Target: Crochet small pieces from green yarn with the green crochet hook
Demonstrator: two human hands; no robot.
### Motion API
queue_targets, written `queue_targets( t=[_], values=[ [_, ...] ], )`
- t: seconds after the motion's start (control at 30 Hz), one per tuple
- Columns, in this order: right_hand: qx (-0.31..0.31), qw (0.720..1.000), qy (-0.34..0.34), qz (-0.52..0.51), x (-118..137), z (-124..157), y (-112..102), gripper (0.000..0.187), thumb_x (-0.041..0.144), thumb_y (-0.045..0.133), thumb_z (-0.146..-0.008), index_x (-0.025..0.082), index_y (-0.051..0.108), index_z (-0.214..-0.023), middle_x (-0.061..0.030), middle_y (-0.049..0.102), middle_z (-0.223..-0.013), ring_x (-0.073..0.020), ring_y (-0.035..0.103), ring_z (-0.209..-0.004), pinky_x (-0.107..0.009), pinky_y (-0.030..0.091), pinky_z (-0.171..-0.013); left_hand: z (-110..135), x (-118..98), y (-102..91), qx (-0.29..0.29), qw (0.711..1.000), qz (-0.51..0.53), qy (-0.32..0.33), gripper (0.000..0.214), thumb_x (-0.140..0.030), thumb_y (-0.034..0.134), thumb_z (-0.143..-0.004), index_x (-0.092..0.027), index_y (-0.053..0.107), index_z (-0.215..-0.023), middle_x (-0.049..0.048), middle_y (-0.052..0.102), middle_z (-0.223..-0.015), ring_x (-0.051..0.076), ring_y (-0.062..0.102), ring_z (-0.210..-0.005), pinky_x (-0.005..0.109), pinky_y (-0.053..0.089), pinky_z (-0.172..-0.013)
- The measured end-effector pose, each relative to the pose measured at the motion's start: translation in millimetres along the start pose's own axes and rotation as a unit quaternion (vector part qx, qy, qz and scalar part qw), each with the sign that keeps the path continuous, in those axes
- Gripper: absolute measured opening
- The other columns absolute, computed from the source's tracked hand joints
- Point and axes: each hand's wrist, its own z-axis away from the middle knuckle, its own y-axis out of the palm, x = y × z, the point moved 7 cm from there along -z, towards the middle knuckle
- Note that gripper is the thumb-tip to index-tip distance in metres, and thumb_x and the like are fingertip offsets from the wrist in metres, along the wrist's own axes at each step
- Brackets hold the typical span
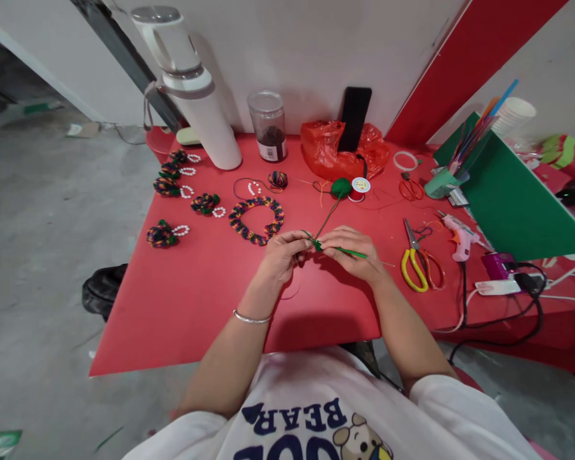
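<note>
Over the red table, my left hand pinches a small piece of green crochet and its yarn. My right hand is closed round a green crochet hook, whose tip meets that piece. A green strand runs from the work up to a ball of green yarn. Left of my hands lies a braided multicoloured loop. Behind the loop sit a small multicoloured yarn ball and some white beads.
Several yarn flowers with bead loops lie at the left. Behind stand a white bottle, a clear jar and a phone on a red bag. At right are scissors, a glue gun and cables.
</note>
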Motion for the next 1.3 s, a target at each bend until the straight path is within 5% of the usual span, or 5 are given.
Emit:
queue_targets(
  t=[0.33, 0.63, 0.83, 1.07, 1.3],
  values=[
    [-0.09, 0.949, 0.194, -0.233, -48, 20, 16, 0.023, 0.05, 0.074, -0.088, 0.029, 0.082, -0.093, -0.002, 0.076, -0.089, -0.0163, 0.071, -0.081, -0.032, 0.059, -0.074, 8, 0, 15.5, 0.022, 0.999, 0.014, 0.031, 0.023, -0.019, 0.086, -0.052, -0.016, 0.076, -0.072, 0.0017, 0.067, -0.058, 0.008, 0.053, -0.046, 0.019, 0.038, -0.042],
    [-0.108, 0.965, 0.168, -0.168, -37, 15, 12, 0.018, 0.047, 0.073, -0.09, 0.031, 0.081, -0.093, -0.0019, 0.073, -0.09, -0.0168, 0.069, -0.084, -0.034, 0.058, -0.079, 10, -7, 17.3, 0.012, 0.996, 0.015, 0.089, 0.034, -0.022, 0.092, -0.052, -0.018, 0.08, -0.085, 0.0024, 0.071, -0.069, 0.007, 0.054, -0.05, 0.017, 0.031, -0.041],
    [-0.138, 0.963, 0.183, -0.144, -40, 20, 17, 0.024, 0.049, 0.07, -0.092, 0.028, 0.081, -0.094, -0.003, 0.072, -0.088, -0.017, 0.07, -0.082, -0.034, 0.06, -0.077, 9, -10, 13.2, -0.015, 0.989, 0.021, 0.144, 0.027, -0.023, 0.094, -0.051, -0.018, 0.077, -0.072, 0.0033, 0.073, -0.074, 0.011, 0.064, -0.065, 0.021, 0.049, -0.058],
    [-0.184, 0.976, 0.114, 0.017, -10, 18, 18, 0.015, 0.036, 0.067, -0.096, 0.031, 0.08, -0.101, -0.0045, 0.071, -0.098, -0.0186, 0.068, -0.093, -0.037, 0.06, -0.084, 7, 7, 12.3, -0.06, 0.991, 0.053, 0.111, 0.043, -0.026, 0.094, -0.052, -0.017, 0.077, -0.09, -0.0025, 0.067, -0.064, 0.005, 0.048, -0.046, 0.018, 0.034, -0.044],
    [-0.188, 0.975, 0.042, 0.11, -1, 21, 22, 0.017, 0.031, 0.07, -0.095, 0.037, 0.079, -0.108, -0.0046, 0.071, -0.102, -0.0213, 0.064, -0.096, -0.039, 0.058, -0.079, 7, 21, 15.8, -0.051, 0.989, 0.137, 0.029, 0.038, -0.02, 0.093, -0.049, -0.017, 0.074, -0.082, -0.0029, 0.067, -0.065, 0.006, 0.056, -0.052, 0.017, 0.04, -0.048]
  ],
)
